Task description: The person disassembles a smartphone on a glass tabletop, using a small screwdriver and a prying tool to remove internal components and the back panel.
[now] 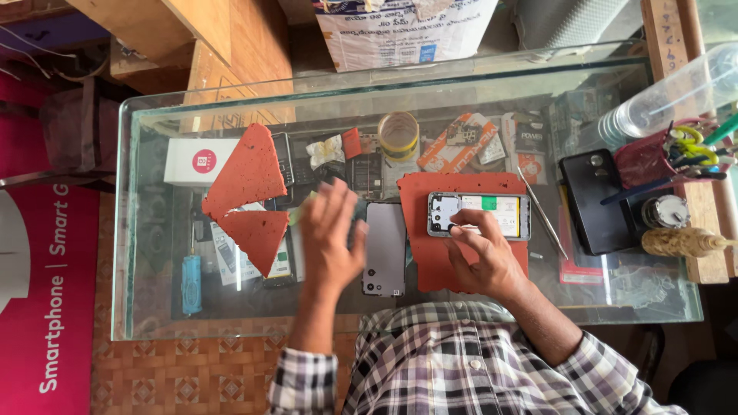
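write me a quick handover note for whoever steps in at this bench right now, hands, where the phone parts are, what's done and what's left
Left hand: empty, fingers spread, raised over the glass table, just left of the detached back cover.
Right hand: fingertips resting on the opened phone, holding no tool.
Opened phone: lies on the red mat, insides showing.
Back cover: flat on the glass, left of the mat.
Metal pry tool: on the glass to the right of the phone, untouched.
Done: back cover is off.
Left: the phone is not yet closed up; I cannot tell what inside has been worked on.
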